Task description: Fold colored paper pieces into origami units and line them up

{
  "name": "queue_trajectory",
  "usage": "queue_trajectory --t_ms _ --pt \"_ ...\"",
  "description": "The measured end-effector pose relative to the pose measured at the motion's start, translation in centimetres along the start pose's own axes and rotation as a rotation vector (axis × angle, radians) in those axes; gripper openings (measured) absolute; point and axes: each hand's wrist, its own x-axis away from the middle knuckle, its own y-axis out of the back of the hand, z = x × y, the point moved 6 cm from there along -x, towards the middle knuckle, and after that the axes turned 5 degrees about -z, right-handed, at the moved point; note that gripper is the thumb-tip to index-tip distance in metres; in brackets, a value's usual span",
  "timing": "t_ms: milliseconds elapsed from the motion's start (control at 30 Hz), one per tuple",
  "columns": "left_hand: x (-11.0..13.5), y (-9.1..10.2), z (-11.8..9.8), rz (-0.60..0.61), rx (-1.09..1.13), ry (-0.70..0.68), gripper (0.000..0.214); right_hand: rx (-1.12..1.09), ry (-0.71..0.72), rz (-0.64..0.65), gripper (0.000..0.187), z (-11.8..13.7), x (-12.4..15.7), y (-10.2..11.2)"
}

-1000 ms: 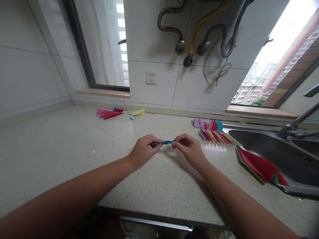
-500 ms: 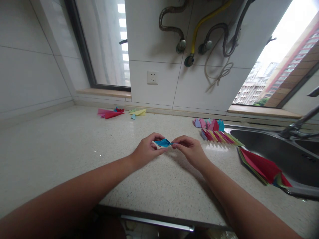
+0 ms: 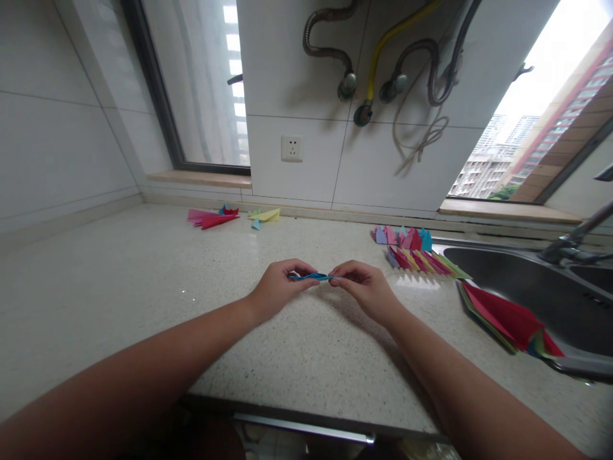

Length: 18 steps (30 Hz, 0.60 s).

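A small piece of folded blue paper (image 3: 312, 277) is held between my two hands, a little above the speckled counter. My left hand (image 3: 281, 285) pinches its left part, thumb below and fingers above. At the paper's right tip, the thumb and fingertips of my right hand (image 3: 363, 285) are pressed together. The paper looks thin and flattened, seen nearly edge-on. Part of it is covered by the left fingers, so its full shape cannot be made out.
Folded paper pieces in pink and red (image 3: 213, 218) and in yellow (image 3: 266, 216) lie near the back wall. Rows of colourful folded paper (image 3: 421, 262) stand beside the sink (image 3: 507, 271). A stack of red and green paper (image 3: 505, 316) rests by the sink's edge.
The left fingers have closed down on the blue paper, and its raised, opened body now looks pressed flat. My right hand stays at the same tip.
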Motion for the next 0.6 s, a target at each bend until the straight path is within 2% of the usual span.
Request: queue_trajectory --t_ms 133,233,600 --pt "-0.22 0.17 0.44 0.029 0.072 0.035 0.034 -0.008 0.002 -0.014 0.015 -0.09 -0.02 0.40" --pt "-0.40 0.37 0.32 0.057 0.059 0.015 0.031 -0.011 0.004 -0.012 0.016 -0.15 -0.04 0.67" --pt "-0.33 0.74 -0.26 -0.002 -0.002 0.000 0.023 0.018 0.032 0.018 0.013 -0.31 0.00 0.80"
